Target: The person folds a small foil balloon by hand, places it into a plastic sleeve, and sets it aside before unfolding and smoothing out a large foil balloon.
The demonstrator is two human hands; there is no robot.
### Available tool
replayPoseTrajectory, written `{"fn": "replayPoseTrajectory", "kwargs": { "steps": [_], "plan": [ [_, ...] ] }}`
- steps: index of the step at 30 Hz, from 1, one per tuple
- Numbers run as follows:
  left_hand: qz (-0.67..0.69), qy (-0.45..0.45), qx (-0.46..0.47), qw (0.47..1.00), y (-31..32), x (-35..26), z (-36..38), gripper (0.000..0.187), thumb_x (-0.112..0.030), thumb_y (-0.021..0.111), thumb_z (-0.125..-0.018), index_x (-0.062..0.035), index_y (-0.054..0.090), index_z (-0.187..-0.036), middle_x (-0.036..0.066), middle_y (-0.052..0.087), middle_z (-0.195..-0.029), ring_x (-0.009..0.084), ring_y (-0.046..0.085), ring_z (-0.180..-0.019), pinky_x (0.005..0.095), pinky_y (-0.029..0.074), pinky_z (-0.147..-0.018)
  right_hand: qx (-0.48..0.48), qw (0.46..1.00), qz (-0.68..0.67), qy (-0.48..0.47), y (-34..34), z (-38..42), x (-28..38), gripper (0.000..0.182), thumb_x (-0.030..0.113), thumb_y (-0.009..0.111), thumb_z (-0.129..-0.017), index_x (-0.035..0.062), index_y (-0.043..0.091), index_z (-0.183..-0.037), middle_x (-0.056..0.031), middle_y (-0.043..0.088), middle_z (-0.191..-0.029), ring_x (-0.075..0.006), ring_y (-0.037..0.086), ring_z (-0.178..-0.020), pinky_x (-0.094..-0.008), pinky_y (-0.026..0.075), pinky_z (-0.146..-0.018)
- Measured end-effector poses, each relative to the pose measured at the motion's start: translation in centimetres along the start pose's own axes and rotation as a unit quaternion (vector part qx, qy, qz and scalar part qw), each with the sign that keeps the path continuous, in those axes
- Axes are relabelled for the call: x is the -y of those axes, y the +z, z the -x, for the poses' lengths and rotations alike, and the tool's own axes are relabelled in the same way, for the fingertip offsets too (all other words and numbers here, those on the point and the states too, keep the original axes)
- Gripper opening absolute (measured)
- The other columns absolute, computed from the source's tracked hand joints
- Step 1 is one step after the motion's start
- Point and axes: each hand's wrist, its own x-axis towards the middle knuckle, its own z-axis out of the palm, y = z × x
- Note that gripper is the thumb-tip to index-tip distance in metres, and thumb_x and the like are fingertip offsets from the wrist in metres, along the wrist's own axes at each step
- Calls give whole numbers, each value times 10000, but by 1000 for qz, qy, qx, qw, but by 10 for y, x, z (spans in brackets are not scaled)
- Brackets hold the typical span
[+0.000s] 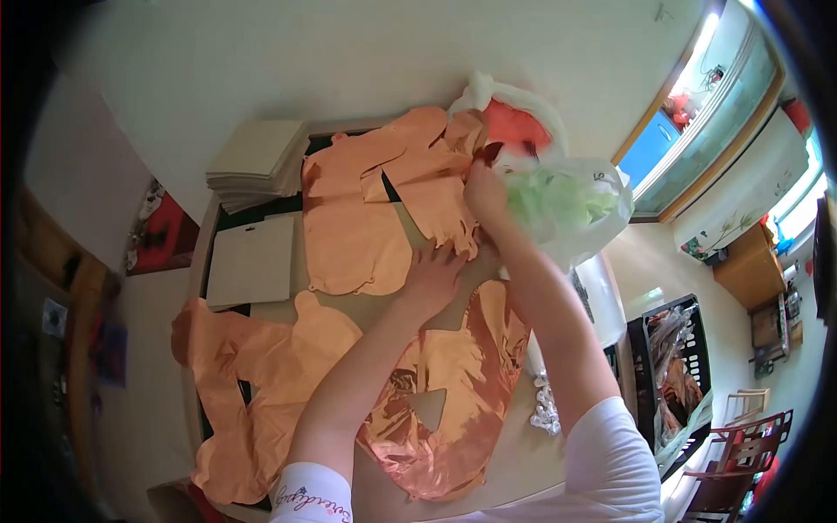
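Flat, uninflated rose-gold foil balloons lie spread over the table. My left hand (436, 272) rests with its fingers apart on the lower edge of the upper foil balloon (357, 235). Beside the plastic bags, my right hand (486, 193) is closed at the right edge of that same foil, which is crumpled there; its fingertips are partly hidden. Below my left forearm lies a shinier foil balloon (458, 370) with a triangular opening. Another foil balloon (261, 349) is at the lower left, partly covered by my left arm.
Stacked pale cards (257, 161) and a flat card (251, 261) lie at the left. A clear bag with green contents (567, 205) and a white bag with red contents (519, 126) stand at the right. A black crate (667, 375) holds wrapped items beyond the table's right side.
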Motion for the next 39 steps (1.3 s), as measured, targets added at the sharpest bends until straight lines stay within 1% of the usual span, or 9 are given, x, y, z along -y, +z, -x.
{"fn": "replayPoseTrajectory", "kwargs": {
  "steps": [2,10,18,21,25,29,32,35,39],
  "plan": [
    [-8,-12,45,999,5,-4,0,494,-269,504,-916,-210,416,-1398,152,369,-1446,381,295,-1361,492,298,-1080,42,996,61,54,-59,-32,21,224,210,486,-928,39,526,-1068,-240,654,-876,-401,654,-761,-491,522,-632],
    [26,-15,17,999,9,-2,3,426,-248,509,-911,-174,485,-1330,143,428,-1394,355,353,-1323,491,311,-1065,-243,938,-241,54,-180,-95,18,317,304,540,-925,-11,580,-940,-184,650,-800,-367,626,-728,-432,495,-681],
    [203,-228,-45,951,-17,6,-5,545,-75,614,-790,-26,441,-1304,183,438,-1353,361,395,-1269,423,365,-1041,138,989,26,-34,-28,12,-11,337,121,501,-878,-71,535,-1153,-237,660,-847,-380,656,-757,-484,512,-651],
    [89,-75,-197,973,-9,13,-6,597,-67,619,-782,10,396,-1331,205,375,-1406,380,377,-1280,427,353,-1056,165,986,14,22,-19,36,-14,225,94,539,-839,-35,595,-1015,-241,659,-866,-392,656,-799,-479,524,-696],
    [93,-117,-229,962,-5,14,-26,661,-98,675,-761,33,375,-1335,206,326,-1445,387,353,-1308,437,334,-1074,82,997,7,3,-11,26,-25,154,96,560,-821,-21,623,-899,-240,659,-879,-389,659,-830,-464,532,-727],
    [34,-24,-171,984,25,27,-46,321,-140,646,-797,-10,601,-1088,219,466,-1334,384,396,-1277,440,393,-1009,130,990,30,-33,-3,-6,-34,196,161,563,-840,-16,648,-854,-249,639,-834,-388,650,-821,-470,516,-713],
    [135,-120,-97,979,18,33,-54,233,-209,589,-855,-25,649,-984,193,576,-1201,388,502,-1165,432,441,-920,167,985,53,-7,-21,-24,-12,152,123,553,-823,-12,624,-826,-230,654,-850,-398,656,-827,-466,531,-736],
    [392,-336,-210,830,8,40,-68,255,-257,532,-904,-25,631,-941,185,618,-1109,392,587,-980,412,484,-816,76,994,46,-58,-6,-37,-27,193,156,568,-820,-26,633,-826,-232,655,-870,-406,655,-830,-461,531,-738],
    [824,-345,-108,435,-13,53,-75,291,-318,472,-955,-57,574,-1032,130,650,-990,273,658,-844,437,517,-725,160,985,-39,44,-20,-34,-15,269,236,568,-853,-24,635,-829,-226,654,-863,-421,642,-816,-500,510,-744]
  ]
}}
